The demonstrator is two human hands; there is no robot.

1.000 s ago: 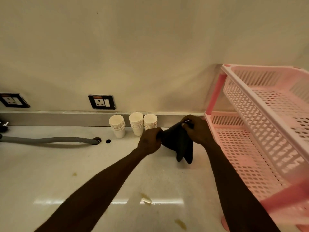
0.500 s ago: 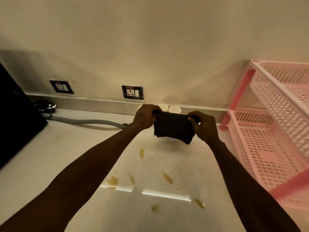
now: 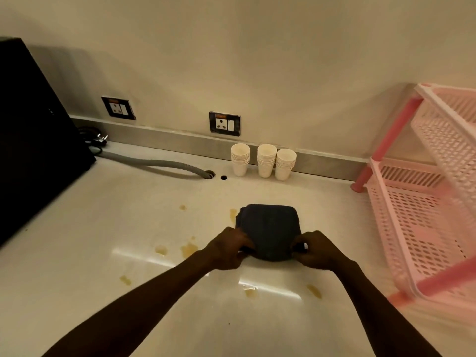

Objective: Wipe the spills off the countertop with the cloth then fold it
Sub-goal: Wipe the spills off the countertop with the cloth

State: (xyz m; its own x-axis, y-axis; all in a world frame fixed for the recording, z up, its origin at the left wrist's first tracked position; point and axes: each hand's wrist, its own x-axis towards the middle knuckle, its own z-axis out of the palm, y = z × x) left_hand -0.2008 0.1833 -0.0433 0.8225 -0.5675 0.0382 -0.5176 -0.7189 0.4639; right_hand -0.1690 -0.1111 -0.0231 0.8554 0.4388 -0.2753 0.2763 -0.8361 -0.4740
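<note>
A dark cloth (image 3: pixel 270 229) lies bunched on the white countertop (image 3: pixel 103 228) in the middle of the view. My left hand (image 3: pixel 228 249) pinches its near left corner and my right hand (image 3: pixel 318 251) pinches its near right corner. Several yellow-brown spills mark the counter: one (image 3: pixel 233 213) touches the cloth's far left edge, two (image 3: pixel 189 249) sit left of my left hand, and others (image 3: pixel 314 290) lie nearer to me under my forearms.
Three stacks of white paper cups (image 3: pixel 264 162) stand by the back wall. A pink plastic rack (image 3: pixel 422 202) fills the right side. A black appliance (image 3: pixel 33 140) stands at the left, with a grey hose (image 3: pixel 154 164) running to a hole in the counter.
The cloth was held stretched in the air between both hands; now it is down on the counter over the spills, both hands still gripping its near corners.
</note>
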